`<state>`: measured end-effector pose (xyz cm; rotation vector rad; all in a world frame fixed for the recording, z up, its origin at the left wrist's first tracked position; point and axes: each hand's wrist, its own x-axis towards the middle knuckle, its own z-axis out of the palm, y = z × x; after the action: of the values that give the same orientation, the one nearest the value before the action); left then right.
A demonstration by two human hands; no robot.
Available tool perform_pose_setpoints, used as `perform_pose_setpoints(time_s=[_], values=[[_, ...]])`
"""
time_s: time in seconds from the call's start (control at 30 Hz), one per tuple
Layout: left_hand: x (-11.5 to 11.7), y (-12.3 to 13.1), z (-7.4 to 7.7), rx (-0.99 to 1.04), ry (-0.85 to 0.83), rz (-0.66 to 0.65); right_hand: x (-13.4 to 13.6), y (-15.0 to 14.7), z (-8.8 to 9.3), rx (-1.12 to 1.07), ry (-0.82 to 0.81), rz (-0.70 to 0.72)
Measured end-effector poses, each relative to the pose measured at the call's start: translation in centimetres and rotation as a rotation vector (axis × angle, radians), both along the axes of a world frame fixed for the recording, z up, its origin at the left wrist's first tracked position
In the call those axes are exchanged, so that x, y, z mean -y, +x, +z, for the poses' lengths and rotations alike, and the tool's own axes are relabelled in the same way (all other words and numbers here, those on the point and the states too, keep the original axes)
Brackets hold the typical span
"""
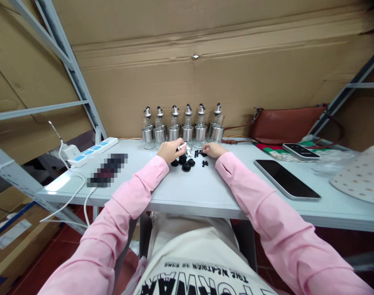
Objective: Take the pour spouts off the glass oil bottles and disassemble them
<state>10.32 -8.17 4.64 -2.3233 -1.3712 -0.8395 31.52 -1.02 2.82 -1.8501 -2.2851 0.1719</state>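
Note:
My left hand (171, 150) is closed in a pinch on a small white spout piece (181, 146), whose dark tip points right. Just beside it lie some small silver-white parts (188, 152). Several black round stoppers (186, 167) sit on the table below these fingers. My right hand (214, 150) reaches down to the tabletop with its fingertips drawn together among small black pieces (196, 154); what they grip is too small to make out. More black pieces (205, 163) lie nearer to me. Behind both hands stand several glass bottles (187, 133) with silver sleeves, some topped with spouts.
On the left are a white power strip (97, 150), a charger with cables (71, 152) and a blurred-out object (107, 170). A phone (287, 179), another handheld device (300, 151) and a brown bag (282, 125) lie right. Cardboard (205, 82) backs the white table (193, 196).

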Motion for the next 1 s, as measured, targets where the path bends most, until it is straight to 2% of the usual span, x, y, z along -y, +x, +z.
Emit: perform_pose_setpoints(time_s=[0.4, 1.0], values=[[0.04, -0.02, -0.01, -0.014, 0.014, -0.007, 0.13, -0.22, 0.11, 0.022, -0.034, 0.010], [0.06, 0.07, 0.03, 0.003, 0.000, -0.006, 0.70, -0.60, 0.27, -0.071, 0.012, 0.024]])
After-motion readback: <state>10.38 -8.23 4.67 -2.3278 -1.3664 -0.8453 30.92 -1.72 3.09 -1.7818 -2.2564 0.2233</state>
